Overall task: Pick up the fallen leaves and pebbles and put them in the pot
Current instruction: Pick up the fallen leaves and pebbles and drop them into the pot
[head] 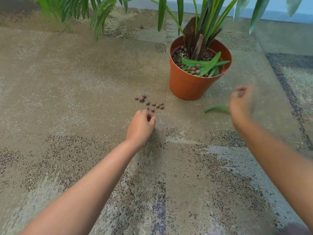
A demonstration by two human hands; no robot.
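Note:
An orange plastic pot (189, 85) stands on the carpet, with a palm-like plant, brown pebbles and several loose green leaves inside. Several brown pebbles (149, 102) lie scattered on the carpet left of the pot. My left hand (141, 125) rests just below them, fingers curled together at the nearest pebbles; whether it pinches one is hidden. One green leaf (215, 109) lies on the carpet below the pot. My right hand (241, 106) hovers blurred beside the leaf's right end, fingers loosely bent with a dark bit at the fingertips.
Beige and grey patterned carpet (84, 82) covers the floor. Long green fronds (101, 12) hang over the top of the view. A pale blue wall base (279, 14) runs along the far edge.

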